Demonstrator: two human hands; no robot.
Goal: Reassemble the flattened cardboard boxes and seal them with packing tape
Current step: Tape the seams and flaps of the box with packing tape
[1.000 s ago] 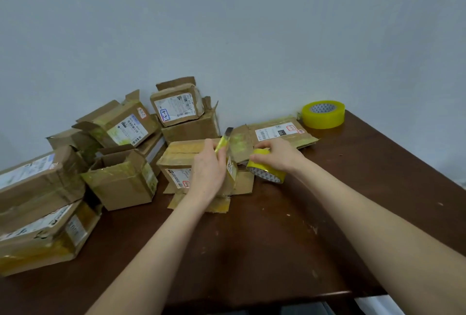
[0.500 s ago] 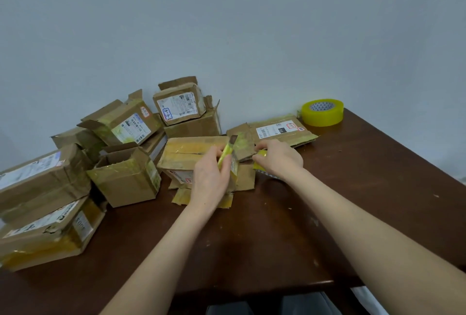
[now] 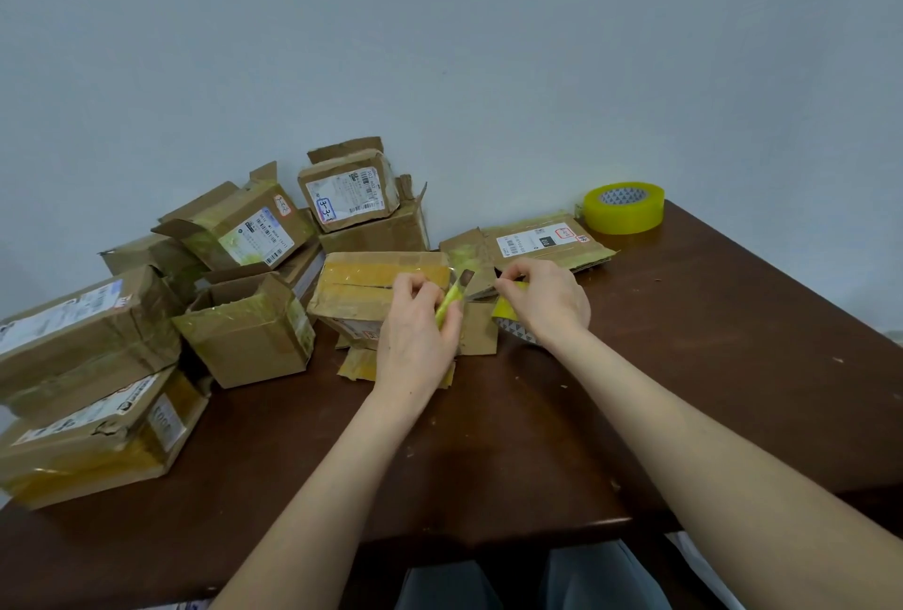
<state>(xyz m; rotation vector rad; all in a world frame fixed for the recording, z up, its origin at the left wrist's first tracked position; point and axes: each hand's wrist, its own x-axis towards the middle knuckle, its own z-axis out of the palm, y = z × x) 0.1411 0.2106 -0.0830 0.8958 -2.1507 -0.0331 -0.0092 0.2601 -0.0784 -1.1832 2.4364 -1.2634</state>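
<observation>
A small cardboard box [image 3: 371,289] with yellowish tape over its top seam stands in the middle of the brown table [image 3: 708,365]. My left hand [image 3: 420,340] grips a yellow-green utility knife [image 3: 452,299], its blade up at the box's right end. My right hand [image 3: 542,304] holds a yellow tape roll [image 3: 510,318] just right of the box, mostly hidden under the fingers. A stretch of clear tape runs from the roll toward the blade.
Several taped and open cardboard boxes [image 3: 244,331] pile up at the left and back against the wall. A flattened box [image 3: 542,245] lies behind my right hand. A second yellow tape roll [image 3: 625,207] stands at the back right corner.
The roll in my right hand has come out a little to the right of the box, showing more of it. The knife blade stays at the box's right end.
</observation>
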